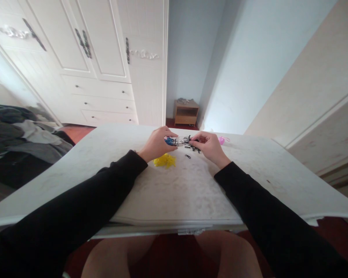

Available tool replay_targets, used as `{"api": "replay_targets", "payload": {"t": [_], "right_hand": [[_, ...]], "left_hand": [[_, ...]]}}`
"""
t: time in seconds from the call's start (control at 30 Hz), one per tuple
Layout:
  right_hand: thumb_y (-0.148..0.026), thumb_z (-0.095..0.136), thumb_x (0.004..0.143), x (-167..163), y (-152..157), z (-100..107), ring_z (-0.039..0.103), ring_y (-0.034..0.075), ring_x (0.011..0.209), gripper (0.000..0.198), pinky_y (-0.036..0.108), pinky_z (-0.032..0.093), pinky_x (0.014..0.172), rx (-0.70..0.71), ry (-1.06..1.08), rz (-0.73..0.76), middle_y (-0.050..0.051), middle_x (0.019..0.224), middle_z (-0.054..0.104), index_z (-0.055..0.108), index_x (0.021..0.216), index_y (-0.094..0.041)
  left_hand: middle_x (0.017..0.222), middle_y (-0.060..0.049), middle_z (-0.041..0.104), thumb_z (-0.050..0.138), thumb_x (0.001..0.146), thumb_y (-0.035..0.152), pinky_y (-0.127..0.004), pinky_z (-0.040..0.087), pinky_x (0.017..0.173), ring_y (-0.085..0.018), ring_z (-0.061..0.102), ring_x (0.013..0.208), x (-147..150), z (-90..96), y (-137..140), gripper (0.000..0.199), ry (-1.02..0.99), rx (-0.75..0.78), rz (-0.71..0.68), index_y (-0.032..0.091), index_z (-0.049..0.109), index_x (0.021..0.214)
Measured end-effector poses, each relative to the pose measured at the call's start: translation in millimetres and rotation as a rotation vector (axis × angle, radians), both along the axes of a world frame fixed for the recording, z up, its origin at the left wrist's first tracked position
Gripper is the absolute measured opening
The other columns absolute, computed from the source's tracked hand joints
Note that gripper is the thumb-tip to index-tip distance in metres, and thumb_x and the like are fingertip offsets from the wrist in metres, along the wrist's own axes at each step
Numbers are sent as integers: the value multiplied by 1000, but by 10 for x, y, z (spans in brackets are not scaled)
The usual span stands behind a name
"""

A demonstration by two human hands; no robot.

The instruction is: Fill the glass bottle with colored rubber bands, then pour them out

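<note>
My left hand (159,142) is closed around a small clear container (181,140), which lies on its side with blue pieces at the left end and black pieces towards the right. At its right end the fingers of my right hand (209,146) are pinched together among small black pieces; what exactly they grip is too small to make out. Below the hands, more small black pieces (195,148) lie on the white table (174,193), and one black loop (188,156) rests apart from them. A yellow bundle of thin pieces (164,160) sits just below my left hand.
A pink item (222,140) lies on the table to the right of my right hand. Beyond the far edge stand a white wardrobe (104,50) and a small wooden cabinet (186,112). Dark clothes (14,131) are heaped at the left.
</note>
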State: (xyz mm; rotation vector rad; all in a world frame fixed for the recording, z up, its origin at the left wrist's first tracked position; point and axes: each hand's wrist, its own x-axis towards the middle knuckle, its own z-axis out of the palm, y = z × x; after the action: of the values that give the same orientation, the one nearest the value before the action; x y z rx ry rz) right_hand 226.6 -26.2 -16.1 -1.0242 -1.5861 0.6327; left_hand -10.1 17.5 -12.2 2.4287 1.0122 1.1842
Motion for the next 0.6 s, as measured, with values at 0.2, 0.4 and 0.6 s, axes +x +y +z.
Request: {"api": "replay_targets", "payload": {"t": [0.2,0.4,0.6], "right_hand": [[-46,87,78,31,-10,32,69,21,81,24,37,57,74,79,-95,19,8,90,76,83,78,-22],[-41,82,83,49,-1,44,69,21,83,18,38,56,76,119,-189,16,7,91,75,84,86,-23],[-38,88,75,15,-11,24,70,20,77,21,36,58,75,15,-23,-2,6,83,78,77,79,-20]], "left_hand": [[97,-6,73,90,67,22,-35,56,83,-19,67,82,-2,0,5,35,-9,-15,13,20,85,102],[97,-6,73,90,67,22,-36,56,84,-19,68,83,-1,3,11,34,1,-19,17,21,85,101],[97,-6,73,90,68,22,-35,56,84,-19,68,83,3,2,-18,35,-7,-27,3,20,84,103]]}}
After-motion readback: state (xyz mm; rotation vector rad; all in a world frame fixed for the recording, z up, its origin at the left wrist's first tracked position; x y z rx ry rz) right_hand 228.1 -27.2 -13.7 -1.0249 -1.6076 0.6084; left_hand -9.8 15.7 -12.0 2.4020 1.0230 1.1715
